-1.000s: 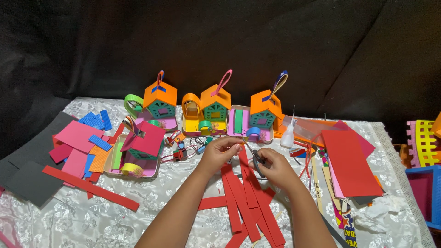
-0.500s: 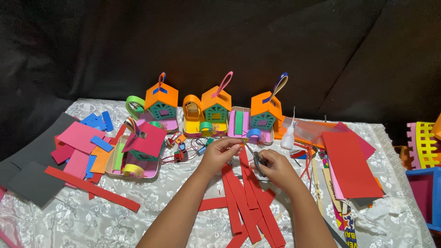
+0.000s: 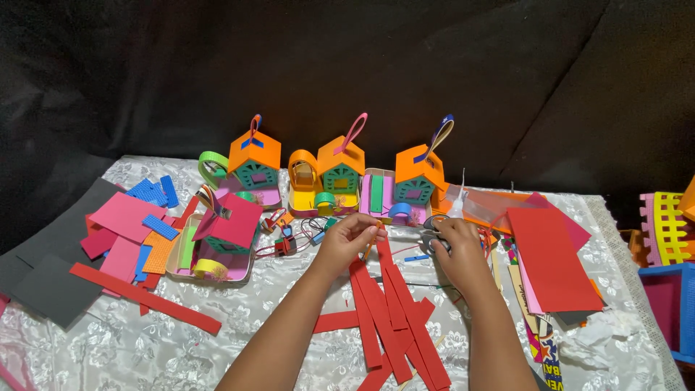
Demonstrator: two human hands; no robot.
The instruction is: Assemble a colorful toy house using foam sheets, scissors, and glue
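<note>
Red foam strips (image 3: pixel 391 311) fan across the lower centre of the frame on a white floral tablecloth (image 3: pixel 239 326); the left hand (image 3: pixel 351 242) pinches a thin orange strip (image 3: pixel 371 246) between fingertips at mid-frame; the right hand (image 3: pixel 456 250), just beside it, is closed around scissors (image 3: pixel 432 241); three orange-roofed paper houses (image 3: pixel 337 170) line the table's far edge at upper centre; a red sheet (image 3: pixel 554 261) lies at right.

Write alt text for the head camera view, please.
Two bare hands meet over a pile of red foam strips on a lace-covered table; the left hand pinches an orange strip, the right hand holds scissors. Three orange-roofed craft houses stand behind.
</note>
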